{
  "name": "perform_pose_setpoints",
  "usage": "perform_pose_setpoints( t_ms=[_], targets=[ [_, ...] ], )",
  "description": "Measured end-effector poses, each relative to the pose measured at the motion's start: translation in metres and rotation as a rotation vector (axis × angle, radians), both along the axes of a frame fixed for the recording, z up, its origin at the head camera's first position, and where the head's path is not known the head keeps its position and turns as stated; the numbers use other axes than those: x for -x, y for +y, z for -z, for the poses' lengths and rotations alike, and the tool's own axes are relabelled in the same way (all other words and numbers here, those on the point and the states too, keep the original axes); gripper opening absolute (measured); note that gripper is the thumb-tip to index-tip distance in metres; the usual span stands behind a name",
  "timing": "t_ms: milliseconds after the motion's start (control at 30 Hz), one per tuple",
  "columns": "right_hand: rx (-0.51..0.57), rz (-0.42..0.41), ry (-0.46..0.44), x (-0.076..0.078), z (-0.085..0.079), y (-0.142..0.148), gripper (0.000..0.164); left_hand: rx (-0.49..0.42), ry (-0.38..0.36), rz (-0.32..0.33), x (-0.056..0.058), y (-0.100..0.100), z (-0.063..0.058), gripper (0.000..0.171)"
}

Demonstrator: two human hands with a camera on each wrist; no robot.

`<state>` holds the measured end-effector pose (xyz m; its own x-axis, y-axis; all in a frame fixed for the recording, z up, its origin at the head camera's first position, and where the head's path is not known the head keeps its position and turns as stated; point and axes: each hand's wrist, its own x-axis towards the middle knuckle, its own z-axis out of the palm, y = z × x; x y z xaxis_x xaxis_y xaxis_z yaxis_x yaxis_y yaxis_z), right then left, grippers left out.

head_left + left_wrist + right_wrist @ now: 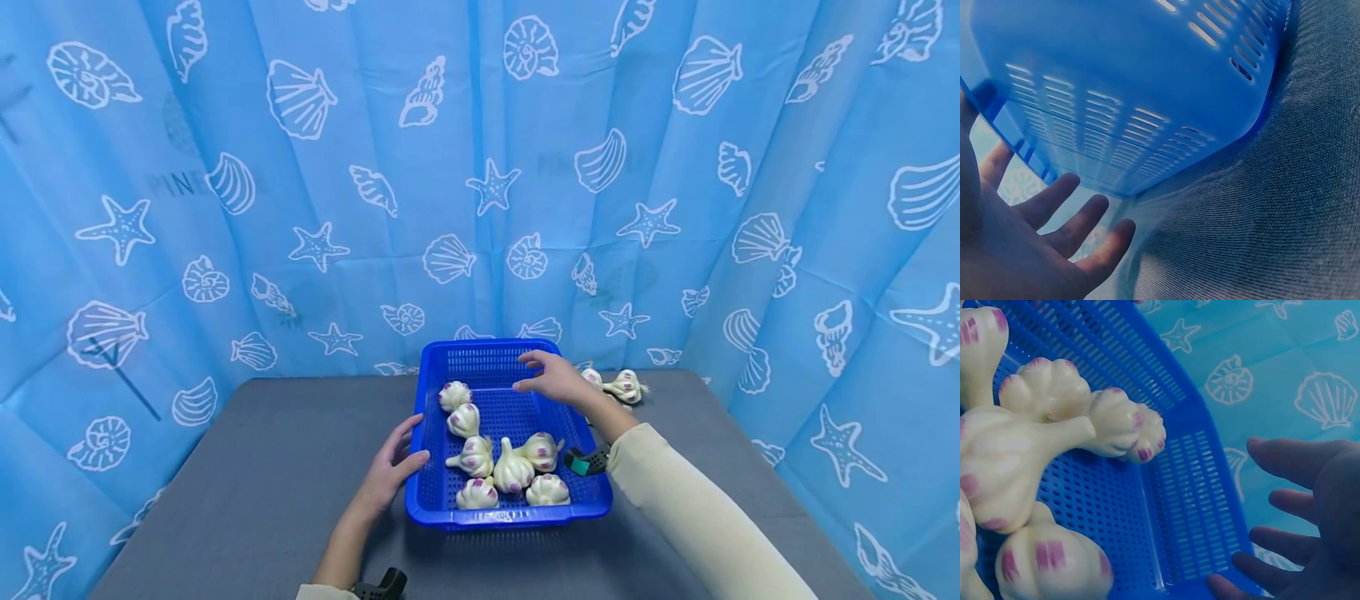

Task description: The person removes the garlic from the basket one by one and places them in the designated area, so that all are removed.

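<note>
A blue plastic basket (510, 516) with slotted walls stands on the table and holds several white garlic bulbs (513, 468) with purple marks. Most bulbs lie in its near half; two sit along the left wall. At the basket's left side is my left hand (390, 468), thumb by the rim. The left wrist view shows the other fingers (1054, 194) spread and fairly straight beside the outer wall. My right hand (553, 379) hovers over the far right part of the basket. It holds nothing, and its fingers (1282, 544) are spread apart in the right wrist view.
More garlic bulbs (626, 386) lie on the grey table (300, 467) behind the basket's right side, partly hidden by the right arm. A blue curtain (360, 275) with white shell prints hangs along the table's back and sides.
</note>
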<state>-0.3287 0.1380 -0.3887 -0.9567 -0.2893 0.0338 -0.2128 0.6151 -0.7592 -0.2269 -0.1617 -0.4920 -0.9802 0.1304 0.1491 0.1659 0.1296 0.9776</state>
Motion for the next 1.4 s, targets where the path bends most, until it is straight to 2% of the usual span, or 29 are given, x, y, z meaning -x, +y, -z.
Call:
perform_pose_setpoints(
  t_ms=[300,567,833,1067,1400],
  targets=[
    [-0.061,-0.034,-0.093,-0.005,0.009,-0.010,0.061,0.006,0.007,0.003,0.001,0.000,0.001,0.058],
    [-0.067,-0.083,-0.189,-0.009,0.018,-0.014,0.062,-0.017,0.013,0.011,0.001,0.001,0.000,0.057],
    [-0.087,-0.142,-0.268,-0.012,0.022,-0.015,0.062,-0.001,0.005,0.004,0.000,0.001,-0.002,0.056],
    [-0.245,-0.194,-0.231,-0.014,0.024,-0.015,0.057,0.011,-0.003,-0.006,0.002,0.001,-0.001,0.057],
    [-0.369,-0.297,-0.275,-0.017,0.027,-0.016,0.058,0.004,-0.003,-0.004,-0.001,0.000,-0.001,0.058]
  ],
)
